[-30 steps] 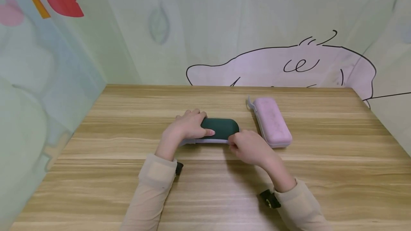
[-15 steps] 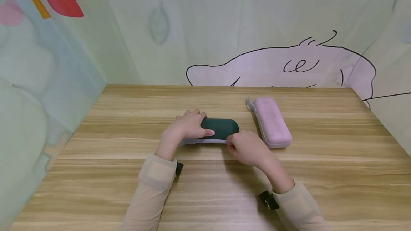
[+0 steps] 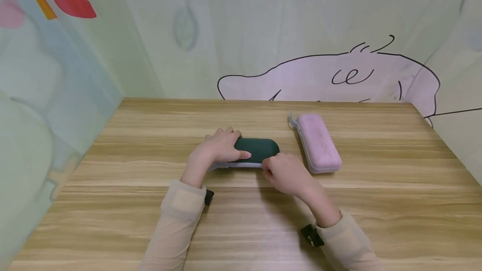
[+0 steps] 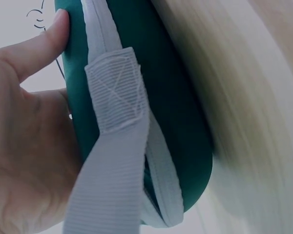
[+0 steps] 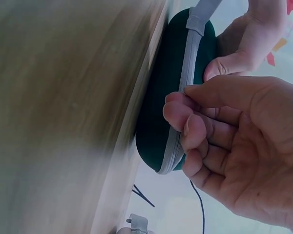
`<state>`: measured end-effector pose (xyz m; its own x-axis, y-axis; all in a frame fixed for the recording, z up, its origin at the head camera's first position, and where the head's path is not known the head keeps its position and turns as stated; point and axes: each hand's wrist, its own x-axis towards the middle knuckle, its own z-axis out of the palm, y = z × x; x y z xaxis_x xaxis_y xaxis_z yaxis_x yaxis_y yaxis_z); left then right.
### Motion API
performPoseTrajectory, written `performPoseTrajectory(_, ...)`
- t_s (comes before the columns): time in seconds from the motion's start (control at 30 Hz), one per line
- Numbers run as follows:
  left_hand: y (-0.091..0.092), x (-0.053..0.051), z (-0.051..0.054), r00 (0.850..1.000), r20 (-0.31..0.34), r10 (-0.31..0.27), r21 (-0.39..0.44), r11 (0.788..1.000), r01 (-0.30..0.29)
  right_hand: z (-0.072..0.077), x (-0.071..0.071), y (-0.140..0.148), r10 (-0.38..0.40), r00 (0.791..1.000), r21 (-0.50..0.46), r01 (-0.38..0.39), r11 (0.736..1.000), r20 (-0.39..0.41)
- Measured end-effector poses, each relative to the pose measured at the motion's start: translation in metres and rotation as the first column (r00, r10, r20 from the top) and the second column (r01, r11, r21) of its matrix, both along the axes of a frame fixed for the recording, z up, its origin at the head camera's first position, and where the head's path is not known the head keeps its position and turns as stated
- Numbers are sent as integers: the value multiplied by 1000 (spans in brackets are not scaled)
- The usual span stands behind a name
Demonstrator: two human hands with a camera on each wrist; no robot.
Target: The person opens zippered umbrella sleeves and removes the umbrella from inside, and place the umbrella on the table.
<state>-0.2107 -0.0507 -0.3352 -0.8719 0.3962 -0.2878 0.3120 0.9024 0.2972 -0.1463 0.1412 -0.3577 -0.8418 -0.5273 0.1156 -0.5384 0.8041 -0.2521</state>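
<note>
A dark green hard zippered case (image 3: 260, 149) with rounded ends lies on the table, a pale grey zipper (image 5: 172, 148) running along its near side. My left hand (image 3: 220, 147) grips its left part from above, the thumb resting on the top. In the left wrist view a grey fabric strap (image 4: 112, 170) hangs from that end, beside the zipper band. At the right part of the zipper, my right hand (image 3: 288, 174) has its fingers curled and pinches at the band with thumb and forefinger. The zipper pull itself is hidden by those fingertips.
A pink zippered case (image 3: 319, 143) with a grey loop (image 3: 293, 121) at its far end lies to the right of the green one, close to my right hand. The wood-grain table (image 3: 150, 124) meets a printed cloth backdrop (image 3: 150, 32) behind and at the left.
My right hand has slid slightly left along the zipper, uncovering more of the case's right end. The left hand and the green case stay in place; the pink case has not moved.
</note>
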Motion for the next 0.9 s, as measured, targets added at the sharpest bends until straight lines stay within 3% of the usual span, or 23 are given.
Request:
performPoseTrajectory(0.4,-3,-4,-2,1000,4,-26,31,999,26,-4,3,-10,-22,997,34,24,999,-70)
performPoseTrajectory(0.9,-2,-3,-2,1000,17,-10,47,999,9,-4,6,-21,-33,999,29,35,999,-37)
